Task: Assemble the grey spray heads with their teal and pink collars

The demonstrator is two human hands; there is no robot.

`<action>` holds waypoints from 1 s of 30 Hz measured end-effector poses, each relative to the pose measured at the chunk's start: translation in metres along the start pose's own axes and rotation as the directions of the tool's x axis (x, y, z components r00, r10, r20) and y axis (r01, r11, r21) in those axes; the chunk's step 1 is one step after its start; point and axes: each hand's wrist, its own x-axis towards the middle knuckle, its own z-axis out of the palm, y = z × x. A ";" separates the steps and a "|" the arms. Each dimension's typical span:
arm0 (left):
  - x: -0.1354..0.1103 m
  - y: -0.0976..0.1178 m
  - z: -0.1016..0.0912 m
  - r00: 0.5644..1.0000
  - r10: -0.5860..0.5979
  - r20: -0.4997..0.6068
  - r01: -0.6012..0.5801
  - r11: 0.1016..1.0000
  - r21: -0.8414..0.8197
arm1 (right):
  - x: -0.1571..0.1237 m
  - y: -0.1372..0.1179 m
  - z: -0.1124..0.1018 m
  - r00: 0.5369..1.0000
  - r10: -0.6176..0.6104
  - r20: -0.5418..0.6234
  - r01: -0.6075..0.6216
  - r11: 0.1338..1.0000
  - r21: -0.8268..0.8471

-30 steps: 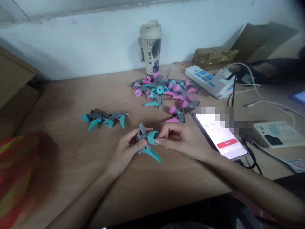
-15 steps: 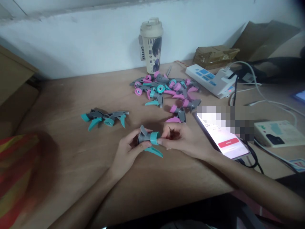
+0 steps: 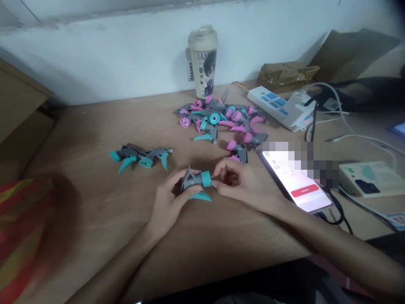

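Tabletop [image 3: 95, 131] fills most of my view, its near edge slanting up to my right forearm [image 3: 310, 232]; open room runs left towards the striped cloth [image 3: 22, 236]. Beyond my hands lies a pile of spray heads [image 3: 211, 119], and a lit phone [image 3: 303, 192] narrows the right side. My left hand [image 3: 169, 196] angles inward, fingers [image 3: 173, 179] pinching a gray spray head [image 3: 191, 181] at centre, its teal collar [image 3: 206, 178] pointing right. My right hand [image 3: 237, 179] is curled opposite, fingertips [image 3: 215, 184] close together beside the collar; I cannot tell whether they pinch anything.
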 end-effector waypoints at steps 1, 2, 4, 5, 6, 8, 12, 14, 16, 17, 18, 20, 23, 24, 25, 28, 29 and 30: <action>-0.001 -0.001 0.000 1.000 0.007 -0.009 -0.007 1.000 0.011 | 0.000 0.000 0.000 1.000 0.007 -0.014 -0.008 1.000 -0.024; -0.002 -0.002 0.000 1.000 0.013 -0.017 -0.012 1.000 0.021 | 0.000 0.000 0.000 1.000 0.012 -0.026 -0.013 0.999 -0.045; -0.004 -0.003 0.001 1.000 0.019 -0.024 -0.018 0.999 0.040 | 0.000 -0.002 0.000 0.999 0.009 -0.044 -0.012 0.996 -0.085; -0.004 -0.002 0.001 0.999 0.022 -0.027 -0.021 0.998 0.052 | -0.001 -0.004 0.000 0.999 0.004 -0.049 -0.009 0.994 -0.107; -0.005 -0.002 0.002 0.999 0.029 -0.032 -0.027 0.997 0.067 | -0.002 -0.006 0.000 0.999 -0.003 -0.052 -0.004 0.991 -0.133; -0.006 0.001 0.003 0.998 0.052 -0.046 -0.046 0.993 0.110 | -0.004 -0.009 0.000 0.998 -0.026 -0.058 0.014 0.981 -0.193; -0.006 0.007 0.004 0.986 0.148 -0.072 -0.129 0.966 0.222 | -0.007 -0.012 0.002 0.990 -0.103 -0.095 0.072 0.956 -0.283; -0.008 0.009 0.004 0.975 0.211 -0.066 -0.185 0.942 0.279 | -0.008 -0.014 0.003 0.984 -0.127 -0.124 0.082 0.946 -0.314; -0.009 0.010 0.004 0.964 0.260 -0.052 -0.230 0.917 0.327 | -0.009 -0.015 0.003 0.979 -0.132 -0.153 0.078 0.945 -0.318; -0.010 0.011 0.004 0.961 0.273 -0.045 -0.241 0.908 0.342 | -0.009 -0.016 0.002 0.979 -0.129 -0.160 0.074 0.949 -0.308; -0.010 0.010 0.004 0.961 0.273 -0.043 -0.242 0.905 0.350 | -0.008 -0.016 0.001 0.981 -0.119 -0.155 0.069 0.954 -0.290; -0.010 0.010 0.003 0.969 0.239 -0.061 -0.205 0.919 0.337 | -0.008 -0.015 -0.001 0.991 -0.083 -0.107 0.056 0.969 -0.240; -0.006 0.008 0.002 0.989 0.116 -0.094 -0.098 0.979 0.181 | -0.007 -0.010 -0.003 0.999 -0.032 0.019 0.034 0.994 -0.107; -0.005 0.007 0.001 0.994 0.061 -0.085 -0.053 0.994 0.097 | -0.007 -0.009 -0.004 0.998 -0.026 0.051 0.029 0.998 -0.056; -0.003 0.006 0.000 0.998 0.008 -0.066 -0.007 1.000 0.010 | -0.006 -0.009 -0.004 0.997 -0.027 0.068 0.028 0.999 -0.018; 0.001 0.002 -0.004 0.991 -0.129 0.023 0.131 0.968 -0.213 | -0.006 -0.011 -0.005 0.998 -0.068 0.016 0.068 0.998 -0.018; 0.001 0.002 -0.005 0.984 -0.165 0.061 0.176 0.946 -0.272 | -0.007 -0.013 -0.006 0.995 -0.096 -0.027 0.095 0.995 -0.041; 0.001 0.002 -0.005 0.974 -0.201 0.101 0.223 0.919 -0.326 | -0.007 -0.015 -0.007 0.989 -0.133 -0.070 0.128 0.990 -0.065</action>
